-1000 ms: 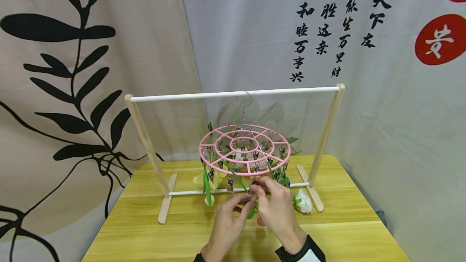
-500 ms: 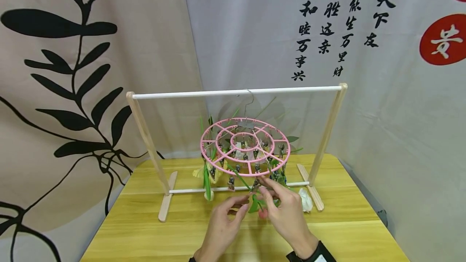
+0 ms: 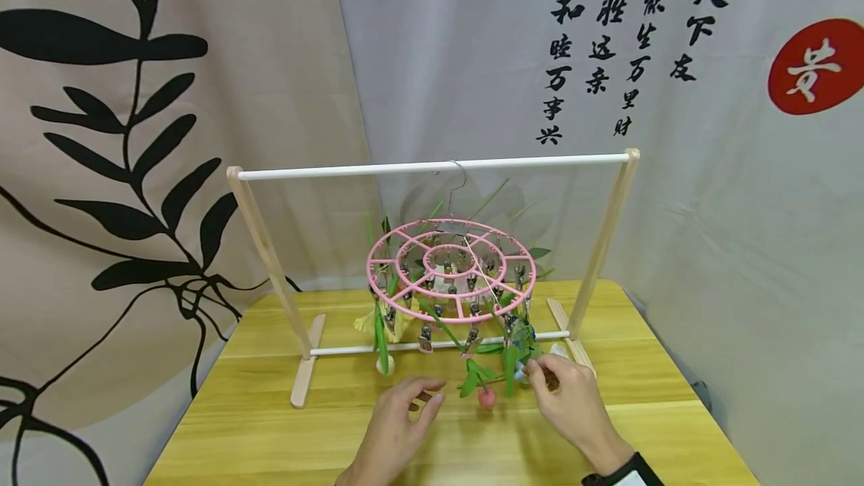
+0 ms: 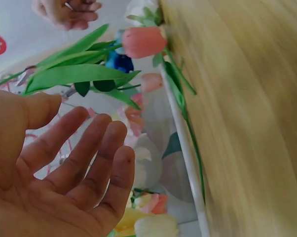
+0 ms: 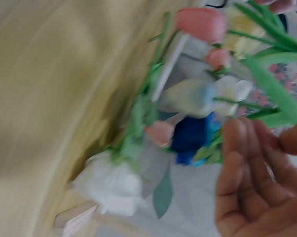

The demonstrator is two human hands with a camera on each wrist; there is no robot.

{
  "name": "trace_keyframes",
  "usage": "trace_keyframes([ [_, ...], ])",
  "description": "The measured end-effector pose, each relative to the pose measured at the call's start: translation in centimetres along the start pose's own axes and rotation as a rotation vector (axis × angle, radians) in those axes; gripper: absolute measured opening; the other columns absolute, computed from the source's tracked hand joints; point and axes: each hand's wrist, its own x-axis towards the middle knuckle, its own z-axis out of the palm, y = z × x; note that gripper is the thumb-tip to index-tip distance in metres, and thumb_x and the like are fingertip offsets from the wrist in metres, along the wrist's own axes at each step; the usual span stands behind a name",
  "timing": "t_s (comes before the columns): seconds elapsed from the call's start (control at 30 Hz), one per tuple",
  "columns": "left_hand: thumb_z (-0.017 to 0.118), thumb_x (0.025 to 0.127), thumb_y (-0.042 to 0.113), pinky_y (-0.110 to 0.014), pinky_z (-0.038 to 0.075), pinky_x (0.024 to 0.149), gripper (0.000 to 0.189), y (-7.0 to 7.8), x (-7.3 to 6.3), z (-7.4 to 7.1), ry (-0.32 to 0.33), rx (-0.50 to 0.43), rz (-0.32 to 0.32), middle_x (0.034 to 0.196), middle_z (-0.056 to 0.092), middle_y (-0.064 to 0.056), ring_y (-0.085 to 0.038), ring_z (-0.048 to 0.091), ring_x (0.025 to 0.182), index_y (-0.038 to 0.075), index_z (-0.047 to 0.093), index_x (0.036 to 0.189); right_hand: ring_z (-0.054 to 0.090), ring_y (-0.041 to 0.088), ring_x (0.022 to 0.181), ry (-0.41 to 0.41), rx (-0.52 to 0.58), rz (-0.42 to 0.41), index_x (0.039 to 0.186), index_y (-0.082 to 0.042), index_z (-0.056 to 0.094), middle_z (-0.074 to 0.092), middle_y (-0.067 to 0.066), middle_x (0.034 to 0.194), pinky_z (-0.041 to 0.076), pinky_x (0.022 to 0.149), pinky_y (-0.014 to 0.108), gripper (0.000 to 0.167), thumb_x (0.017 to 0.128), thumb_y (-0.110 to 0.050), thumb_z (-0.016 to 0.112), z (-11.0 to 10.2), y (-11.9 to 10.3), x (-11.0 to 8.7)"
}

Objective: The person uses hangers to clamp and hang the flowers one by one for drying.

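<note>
A pink tulip point(image 3: 486, 397) hangs head down from a clip at the front of the pink round clip hanger point(image 3: 462, 319). My left hand point(image 3: 398, 422) is just left of it, fingers loosely bent and holding nothing; the left wrist view shows its palm bare. To the tulip's right is my right hand point(image 3: 574, 403), its fingertips beside a pale blue-white tulip point(image 5: 188, 98). Its fingers are relaxed in the right wrist view, with nothing between them. A blue flower point(image 5: 190, 136) hangs close by. The white rose point(image 5: 111, 185) on the table is mostly hidden by my right hand in the head view.
A rack with a white top rod point(image 3: 364, 169) and wooden legs point(image 3: 604, 238) carries the hanger on a wire hook point(image 3: 460, 182). Other flowers, including a yellow one point(image 3: 405, 321), hang on its left side. The wooden table point(image 3: 270, 441) lies in front; printed curtains hang behind.
Both hands have come away from the pink tulip's stem and clip, the left moving left and the right moving right. The pink tulip now hangs on its own from the hanger.
</note>
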Motion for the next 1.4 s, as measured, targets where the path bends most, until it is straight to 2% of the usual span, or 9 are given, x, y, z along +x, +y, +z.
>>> trace_keyframes([
  [0.13, 0.077, 0.115, 0.032, -0.038, 0.069, 0.091, 0.025, -0.6, -0.3, 0.1, -0.050, 0.073, 0.029, 0.134, 0.084, -0.002, -0.014, 0.079, 0.110, 0.017, 0.084, 0.134, 0.068, -0.003, 0.076, -0.139, -0.105, 0.113, 0.088, -0.017, 0.082, 0.078, -0.010, 0.083, 0.058, 0.067, 0.021, 0.022, 0.102, 0.001, 0.079, 0.1, 1.8, -0.1],
  [0.33, 0.080, 0.113, 0.030, -0.036, 0.070, 0.091, 0.025, -0.6, -0.4, 0.7, -0.130, 0.127, 0.062, 0.130, 0.085, -0.003, -0.026, 0.081, 0.113, 0.014, 0.084, 0.132, 0.069, 0.011, 0.083, -0.227, -0.233, 0.163, 0.103, -0.007, 0.085, 0.080, 0.005, 0.100, 0.060, 0.069, 0.028, 0.010, 0.097, 0.001, 0.083, 0.9, 4.2, -0.1],
  [0.53, 0.082, 0.111, 0.027, -0.029, 0.068, 0.090, 0.022, 0.1, -0.4, 2.0, -0.194, 0.148, 0.132, 0.126, 0.086, -0.002, -0.019, 0.081, 0.108, 0.014, 0.085, 0.129, 0.080, 0.028, 0.107, -0.340, -0.269, 0.176, 0.125, -0.002, 0.085, 0.077, 0.017, 0.127, 0.072, 0.087, 0.046, 0.027, 0.098, 0.000, 0.087, 1.7, 6.0, 0.0],
  [0.63, 0.082, 0.112, 0.028, -0.026, 0.067, 0.090, 0.023, 0.6, -0.4, 2.9, -0.203, 0.156, 0.172, 0.126, 0.086, -0.001, -0.014, 0.080, 0.107, 0.015, 0.085, 0.131, 0.079, 0.031, 0.110, -0.376, -0.289, 0.159, 0.128, -0.003, 0.085, 0.075, 0.018, 0.128, 0.071, 0.087, 0.046, 0.031, 0.097, 0.001, 0.089, 2.0, 6.5, 0.1],
  [0.8, 0.082, 0.112, 0.027, -0.022, 0.066, 0.092, 0.027, 1.7, 0.0, 4.5, -0.224, 0.148, 0.211, 0.129, 0.085, -0.002, -0.011, 0.080, 0.110, 0.015, 0.083, 0.136, 0.073, 0.021, 0.089, -0.376, -0.350, 0.115, 0.117, -0.013, 0.090, 0.070, 0.011, 0.110, 0.062, 0.068, 0.036, 0.031, 0.092, 0.004, 0.093, 2.4, 6.9, -0.1],
  [0.9, 0.082, 0.112, 0.026, -0.023, 0.067, 0.096, 0.029, 2.3, 0.4, 5.5, -0.240, 0.152, 0.226, 0.138, 0.083, -0.006, -0.013, 0.081, 0.117, 0.015, 0.082, 0.139, 0.069, 0.020, 0.081, -0.367, -0.380, 0.100, 0.103, -0.017, 0.090, 0.067, 0.008, 0.102, 0.058, 0.063, 0.037, 0.026, 0.087, 0.002, 0.097, 2.5, 7.0, -0.4],
  [1.1, 0.082, 0.112, 0.027, -0.028, 0.069, 0.101, 0.033, 2.7, 0.9, 7.0, -0.233, 0.204, 0.234, 0.143, 0.081, -0.006, -0.015, 0.080, 0.126, 0.017, 0.080, 0.144, 0.067, 0.018, 0.079, -0.369, -0.381, 0.095, 0.085, -0.021, 0.081, 0.063, 0.002, 0.099, 0.057, 0.063, 0.036, 0.027, 0.083, -0.005, 0.103, 2.3, 6.8, -0.9],
  [1.3, 0.088, 0.108, 0.029, -0.034, 0.070, 0.100, 0.037, 2.6, 0.9, 7.3, -0.194, 0.221, 0.193, 0.138, 0.081, -0.002, -0.019, 0.078, 0.125, 0.019, 0.081, 0.143, 0.067, 0.012, 0.079, -0.377, -0.358, 0.061, 0.083, -0.028, 0.076, 0.063, -0.005, 0.100, 0.051, 0.068, 0.030, 0.032, 0.081, -0.012, 0.104, 1.0, 6.5, -0.9],
  [1.4, 0.091, 0.106, 0.030, -0.034, 0.070, 0.100, 0.039, 2.6, 0.6, 7.0, -0.192, 0.166, 0.180, 0.137, 0.081, 0.001, -0.019, 0.079, 0.125, 0.020, 0.081, 0.142, 0.067, 0.009, 0.084, -0.400, -0.340, 0.065, 0.084, -0.032, 0.076, 0.066, -0.009, 0.104, 0.050, 0.075, 0.031, 0.033, 0.085, -0.013, 0.103, 0.2, 6.4, -0.8],
])
